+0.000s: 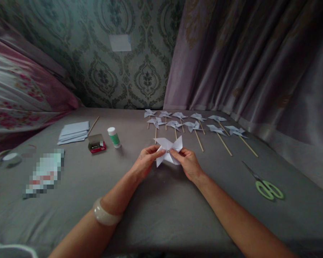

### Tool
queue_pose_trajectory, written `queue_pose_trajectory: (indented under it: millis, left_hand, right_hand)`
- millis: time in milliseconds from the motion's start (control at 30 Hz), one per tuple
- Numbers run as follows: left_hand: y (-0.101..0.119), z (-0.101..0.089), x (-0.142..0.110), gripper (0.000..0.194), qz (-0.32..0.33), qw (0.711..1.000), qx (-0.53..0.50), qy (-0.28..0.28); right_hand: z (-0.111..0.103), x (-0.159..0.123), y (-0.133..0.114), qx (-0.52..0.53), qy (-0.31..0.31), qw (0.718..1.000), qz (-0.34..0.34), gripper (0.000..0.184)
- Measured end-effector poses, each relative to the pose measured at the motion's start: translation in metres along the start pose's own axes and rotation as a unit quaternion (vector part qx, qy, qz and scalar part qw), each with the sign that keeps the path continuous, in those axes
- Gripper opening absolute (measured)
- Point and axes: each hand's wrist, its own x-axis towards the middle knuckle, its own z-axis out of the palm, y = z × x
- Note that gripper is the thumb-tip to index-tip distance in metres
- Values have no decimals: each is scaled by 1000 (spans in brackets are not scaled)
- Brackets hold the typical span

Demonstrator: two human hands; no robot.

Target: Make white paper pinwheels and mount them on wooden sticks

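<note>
Between my two hands is a white paper pinwheel (168,144), its folded blades spread out and a small shiny piece at its centre. My left hand (148,159) grips it from the left, thumb close to the middle. From the right, my right hand (187,163) pinches it, with the thumb also by the centre. The other fingers of both hands are partly hidden behind the paper. No stick shows on this pinwheel. Just beyond it, two rows of finished-looking pinwheels on wooden sticks (193,127) lie on the grey cloth (161,215).
Green-handled scissors (267,190) lie at the right. Toward the left are a glue stick (113,137), an open red box (97,146) of small metal pieces, a paper stack (74,132), a wooden stick (93,125), a tape roll (12,158) and a blurred packet (45,173).
</note>
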Motion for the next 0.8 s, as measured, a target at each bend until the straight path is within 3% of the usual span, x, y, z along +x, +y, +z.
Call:
queue_pose_trajectory:
  millis: [200, 333, 433, 500, 633, 800]
  left_hand:
    - [-1, 0, 0, 28, 38, 999, 28, -7]
    - [2, 2, -4, 28, 101, 992, 70, 0]
    - [4, 2, -7, 25, 154, 978, 136, 18]
    - [7, 2, -9, 24, 228, 954, 191, 20]
    - [13, 1, -11, 20, 384, 876, 293, 9]
    - [17, 2, -14, 13, 444, 818, 365, 3]
  right_hand:
    - [-4, 1, -1, -28, -24, 999, -32, 32]
    - [-8, 1, -4, -110, -41, 984, -132, 24]
    - [-10, -2, -11, -166, -59, 955, -237, 16]
    - [-10, -5, -17, -202, -66, 925, -315, 10]
    - [-12, -10, -27, -297, -70, 853, -423, 5]
    - [-15, -12, -32, -366, -64, 800, -471, 9]
